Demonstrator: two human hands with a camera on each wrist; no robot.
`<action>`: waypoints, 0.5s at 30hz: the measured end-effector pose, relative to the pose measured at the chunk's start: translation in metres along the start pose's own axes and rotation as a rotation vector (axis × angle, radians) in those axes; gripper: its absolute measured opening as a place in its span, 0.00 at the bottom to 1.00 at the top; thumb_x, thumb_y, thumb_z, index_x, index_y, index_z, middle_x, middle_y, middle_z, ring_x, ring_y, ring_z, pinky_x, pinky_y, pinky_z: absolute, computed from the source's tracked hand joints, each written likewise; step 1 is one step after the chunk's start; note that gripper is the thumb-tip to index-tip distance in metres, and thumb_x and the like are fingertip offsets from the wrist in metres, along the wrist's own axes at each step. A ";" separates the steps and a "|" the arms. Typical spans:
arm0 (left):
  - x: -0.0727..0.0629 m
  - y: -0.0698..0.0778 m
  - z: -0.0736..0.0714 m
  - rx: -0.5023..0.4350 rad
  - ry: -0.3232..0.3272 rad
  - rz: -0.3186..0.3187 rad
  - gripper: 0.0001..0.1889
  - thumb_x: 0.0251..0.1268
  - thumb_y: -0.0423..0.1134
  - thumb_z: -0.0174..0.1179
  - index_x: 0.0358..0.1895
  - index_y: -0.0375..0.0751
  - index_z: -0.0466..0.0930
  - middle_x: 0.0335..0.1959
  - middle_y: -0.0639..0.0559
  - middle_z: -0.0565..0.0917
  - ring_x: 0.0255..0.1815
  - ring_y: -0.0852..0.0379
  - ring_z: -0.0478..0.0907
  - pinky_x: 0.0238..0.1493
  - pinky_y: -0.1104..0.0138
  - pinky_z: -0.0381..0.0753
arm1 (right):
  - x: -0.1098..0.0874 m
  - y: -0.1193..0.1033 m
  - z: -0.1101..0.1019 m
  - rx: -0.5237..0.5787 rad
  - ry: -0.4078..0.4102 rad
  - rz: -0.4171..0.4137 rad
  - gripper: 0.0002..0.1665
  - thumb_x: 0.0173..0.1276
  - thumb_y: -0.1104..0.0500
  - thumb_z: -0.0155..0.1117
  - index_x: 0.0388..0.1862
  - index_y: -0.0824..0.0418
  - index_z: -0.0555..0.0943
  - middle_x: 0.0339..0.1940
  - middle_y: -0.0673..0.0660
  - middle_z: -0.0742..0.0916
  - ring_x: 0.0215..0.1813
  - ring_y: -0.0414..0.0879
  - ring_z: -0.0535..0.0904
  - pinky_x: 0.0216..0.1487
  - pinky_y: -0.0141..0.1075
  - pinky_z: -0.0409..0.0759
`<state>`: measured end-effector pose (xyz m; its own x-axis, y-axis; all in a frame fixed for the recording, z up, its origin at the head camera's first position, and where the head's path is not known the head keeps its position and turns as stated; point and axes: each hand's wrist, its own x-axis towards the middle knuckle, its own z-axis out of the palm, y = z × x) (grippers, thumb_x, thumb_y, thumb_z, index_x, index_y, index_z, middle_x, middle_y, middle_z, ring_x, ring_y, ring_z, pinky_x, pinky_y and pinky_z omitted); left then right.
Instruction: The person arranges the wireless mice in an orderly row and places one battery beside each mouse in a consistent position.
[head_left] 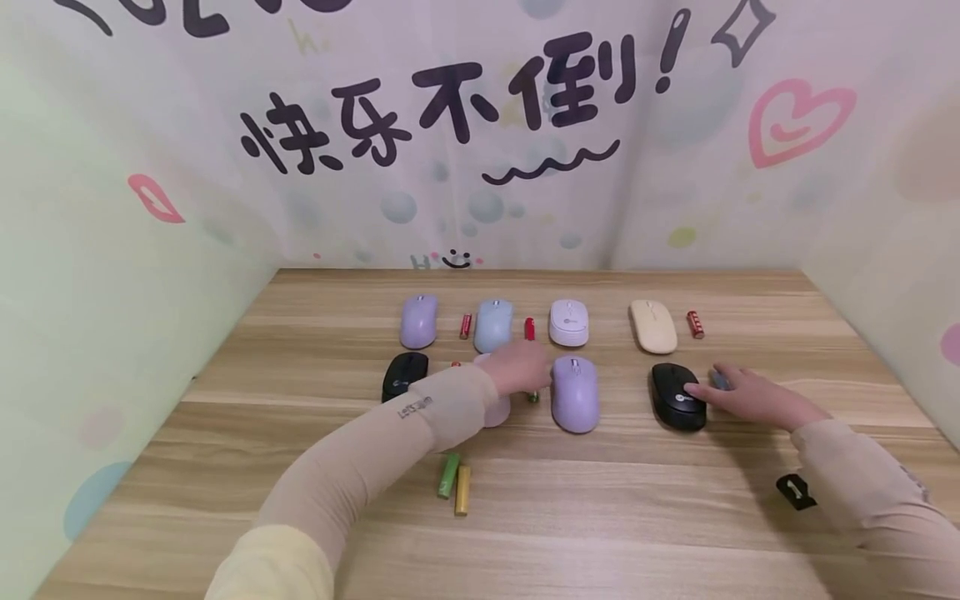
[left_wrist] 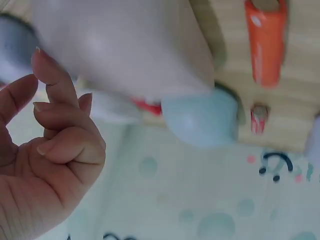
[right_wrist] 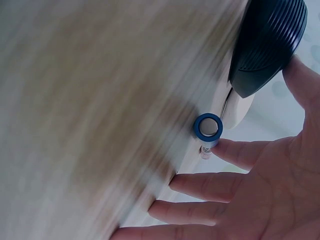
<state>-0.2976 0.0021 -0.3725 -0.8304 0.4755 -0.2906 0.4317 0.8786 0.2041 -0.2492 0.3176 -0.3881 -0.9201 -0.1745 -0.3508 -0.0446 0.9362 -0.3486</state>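
My left hand (head_left: 517, 367) is over the gap between a pale pink mouse (head_left: 498, 412) and a purple mouse (head_left: 575, 395). A green battery (head_left: 533, 397) shows just below that hand in the head view. In the left wrist view, the left hand's (left_wrist: 60, 145) fingers are bent, thumb close to index finger; I cannot tell whether they pinch anything. My right hand (head_left: 757, 398) spreads its fingers on the table. Its thumb touches a black mouse (head_left: 678, 397), and its index fingertip is at a blue-ended battery (right_wrist: 208, 127) standing beside that mouse.
Behind stand a purple mouse (head_left: 418, 322), a blue mouse (head_left: 493, 325), a white mouse (head_left: 569, 322) and a cream mouse (head_left: 653, 327), with red batteries (head_left: 696, 324) between. Another black mouse (head_left: 405, 372) is left. Green (head_left: 448, 476) and yellow (head_left: 462, 490) batteries lie in front; a black tag (head_left: 795, 492) lies right.
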 end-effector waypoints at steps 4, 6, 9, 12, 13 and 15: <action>-0.031 -0.002 -0.023 0.033 0.020 -0.034 0.09 0.63 0.40 0.52 0.26 0.43 0.74 0.21 0.54 0.71 0.21 0.61 0.68 0.21 0.71 0.67 | 0.001 0.001 0.001 0.004 0.002 -0.005 0.55 0.66 0.33 0.41 0.64 0.83 0.50 0.60 0.87 0.58 0.59 0.80 0.54 0.54 0.66 0.59; -0.046 -0.007 -0.028 0.023 0.020 -0.041 0.08 0.63 0.39 0.52 0.27 0.42 0.75 0.21 0.53 0.73 0.22 0.60 0.70 0.23 0.70 0.69 | 0.002 0.002 0.002 0.004 0.005 -0.007 0.55 0.66 0.32 0.41 0.64 0.83 0.50 0.60 0.87 0.58 0.59 0.80 0.54 0.54 0.66 0.59; -0.071 -0.016 -0.025 0.075 -0.011 -0.029 0.07 0.61 0.38 0.55 0.26 0.42 0.75 0.21 0.53 0.73 0.22 0.58 0.69 0.24 0.68 0.69 | 0.002 0.003 0.002 0.003 0.011 -0.015 0.55 0.67 0.33 0.41 0.64 0.83 0.50 0.60 0.86 0.58 0.60 0.80 0.54 0.54 0.66 0.59; -0.095 -0.026 -0.012 0.114 -0.058 -0.008 0.06 0.57 0.36 0.57 0.24 0.42 0.73 0.19 0.53 0.72 0.21 0.57 0.68 0.23 0.67 0.66 | 0.002 0.002 0.001 0.003 0.012 -0.019 0.54 0.67 0.33 0.41 0.64 0.83 0.50 0.60 0.86 0.58 0.60 0.80 0.54 0.54 0.66 0.59; -0.103 -0.030 -0.006 0.122 -0.076 -0.013 0.06 0.55 0.36 0.58 0.24 0.43 0.72 0.19 0.54 0.71 0.21 0.57 0.67 0.23 0.67 0.66 | 0.002 0.002 0.001 0.003 0.012 -0.021 0.54 0.67 0.33 0.41 0.64 0.84 0.50 0.60 0.86 0.58 0.59 0.80 0.55 0.54 0.65 0.59; -0.115 -0.038 0.006 0.101 -0.107 -0.022 0.06 0.54 0.36 0.58 0.24 0.43 0.71 0.19 0.54 0.70 0.20 0.58 0.67 0.21 0.67 0.65 | 0.002 0.002 0.000 0.004 0.010 -0.022 0.54 0.67 0.33 0.41 0.63 0.84 0.50 0.60 0.86 0.59 0.59 0.79 0.55 0.54 0.65 0.60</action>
<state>-0.2165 -0.0853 -0.3522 -0.8000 0.4532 -0.3933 0.4513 0.8864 0.1032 -0.2507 0.3188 -0.3895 -0.9225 -0.1918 -0.3348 -0.0632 0.9311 -0.3593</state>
